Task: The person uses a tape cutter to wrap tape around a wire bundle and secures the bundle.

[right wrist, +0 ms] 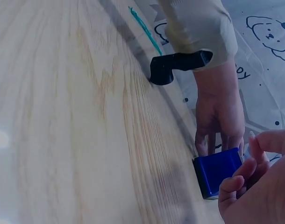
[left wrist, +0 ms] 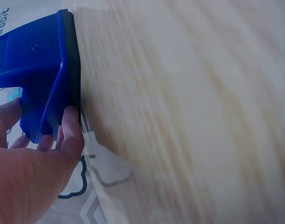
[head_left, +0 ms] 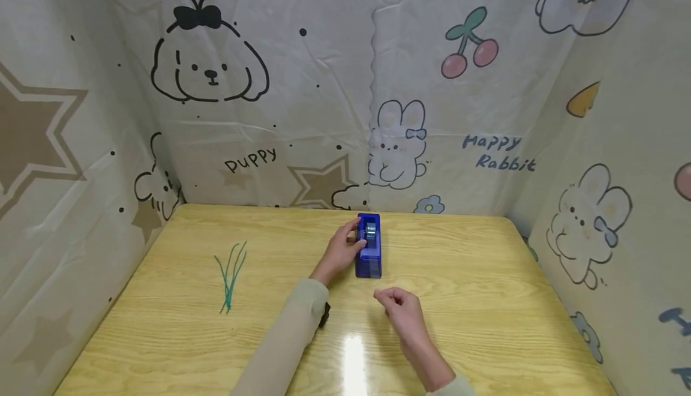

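Observation:
A blue tape dispenser [head_left: 369, 267] with a roll of clear tape [head_left: 370, 231] stands near the back edge of the table. My left hand [head_left: 341, 251] grips its left side and back; in the left wrist view the thumb and fingers [left wrist: 71, 123] curl round the blue body [left wrist: 37, 60]. Just in front of the dispenser, my right hand [head_left: 402, 312] is held with its fingers curled and thumb and forefinger brought together. A small pale spot shows at those fingertips in the right wrist view [right wrist: 252, 135]; whether it is a nail or clear tape I cannot tell.
Several thin green strands [head_left: 229, 282] lie crossed in a loose bunch on the left of the wooden table [head_left: 475, 276]. Printed cloth [head_left: 324, 114] hangs behind and at both sides. A black device [right wrist: 173, 65] is strapped to the left wrist.

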Tool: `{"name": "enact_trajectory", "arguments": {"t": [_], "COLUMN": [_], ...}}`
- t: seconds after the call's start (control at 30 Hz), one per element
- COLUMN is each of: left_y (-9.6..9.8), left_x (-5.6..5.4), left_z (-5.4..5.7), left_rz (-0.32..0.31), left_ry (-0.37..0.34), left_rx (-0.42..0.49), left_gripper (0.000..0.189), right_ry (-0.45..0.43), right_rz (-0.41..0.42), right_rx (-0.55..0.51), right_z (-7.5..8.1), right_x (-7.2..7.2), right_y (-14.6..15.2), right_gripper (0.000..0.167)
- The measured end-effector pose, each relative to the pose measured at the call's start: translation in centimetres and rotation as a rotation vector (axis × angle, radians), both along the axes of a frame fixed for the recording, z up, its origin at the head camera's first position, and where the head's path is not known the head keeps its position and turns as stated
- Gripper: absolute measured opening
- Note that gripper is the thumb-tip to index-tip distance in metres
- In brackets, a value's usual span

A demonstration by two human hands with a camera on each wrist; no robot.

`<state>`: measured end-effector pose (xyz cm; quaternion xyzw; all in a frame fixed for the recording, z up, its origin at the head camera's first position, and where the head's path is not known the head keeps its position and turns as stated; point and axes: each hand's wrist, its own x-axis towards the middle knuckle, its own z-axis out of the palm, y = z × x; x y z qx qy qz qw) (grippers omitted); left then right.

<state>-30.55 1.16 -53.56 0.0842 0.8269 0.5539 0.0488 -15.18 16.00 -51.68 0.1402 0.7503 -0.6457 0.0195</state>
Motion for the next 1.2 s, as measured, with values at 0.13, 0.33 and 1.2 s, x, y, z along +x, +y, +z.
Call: {"name": "enact_trajectory", "arguments": {"t": [0.13, 0.33, 1.2], "left_y": [-0.1, -0.2, 0.1], "left_x": [0.1, 0.0, 0.0], "left_z": [0.0, 0.0, -0.1], "left_rz": [-0.001, -0.002, 0.009], "left_ry": [-0.002, 0.003, -0.033], "left_rx": [0.0, -0.001, -0.027], "left_gripper": [0.059, 0.06, 0.06], "right_ry": [-0.004, 0.003, -0.07], "right_rz": [0.002, 0.0, 0.018], "right_rx": [-0.009, -0.029, -0.025], "right_z": [0.2, 0.6, 0.2], "right_x": [0.6, 1.3, 4.5], "right_y": [-0.1, -0.4, -0.4], "right_gripper": [0.023, 0.018, 0.02]}}
